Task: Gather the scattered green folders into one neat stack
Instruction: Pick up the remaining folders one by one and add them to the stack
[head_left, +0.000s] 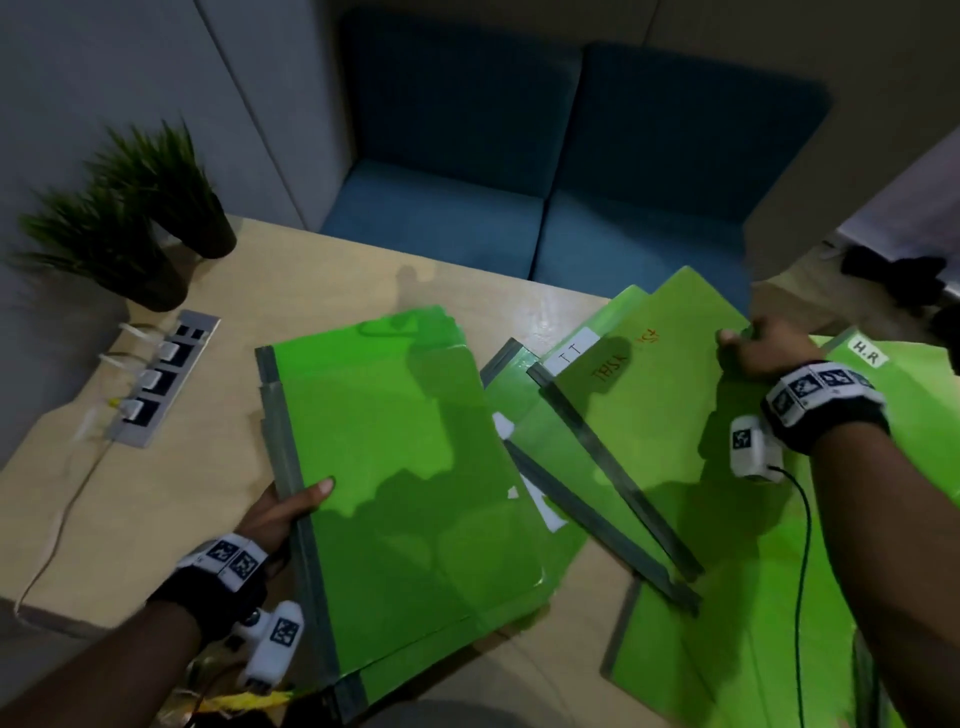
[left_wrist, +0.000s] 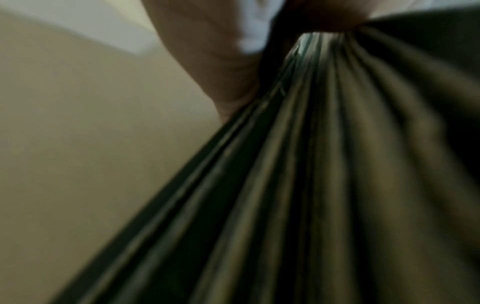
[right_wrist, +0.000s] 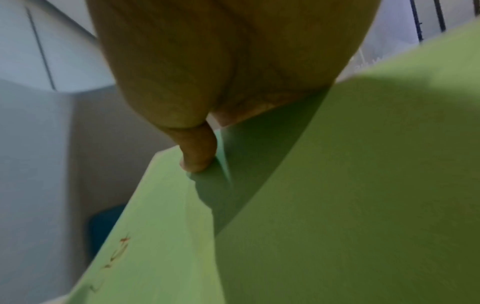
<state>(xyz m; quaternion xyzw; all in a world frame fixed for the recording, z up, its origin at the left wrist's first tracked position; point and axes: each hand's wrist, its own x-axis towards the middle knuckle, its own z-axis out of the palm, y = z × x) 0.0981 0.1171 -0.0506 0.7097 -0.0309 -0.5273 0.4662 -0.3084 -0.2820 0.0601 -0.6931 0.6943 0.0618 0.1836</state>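
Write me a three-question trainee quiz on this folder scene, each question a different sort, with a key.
1. True or false: the left hand grips a bundle of green folders by its grey spine edge.
2. Which folder does the right hand pinch? A: orange-lettered folder; B: H.R folder; C: none.
3. Fill in: two ____ stand at the table's far left corner.

Key: 1 true; 2 A; 3 potted plants.

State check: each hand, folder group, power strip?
left hand: grips spine edge of held stack
held stack: several folders, roughly aligned
right hand: pinches far edge of handwritten folder
handwritten folder: atop the fanned spread
H.R folder: flat, partly covered
power strip: plugs inserted
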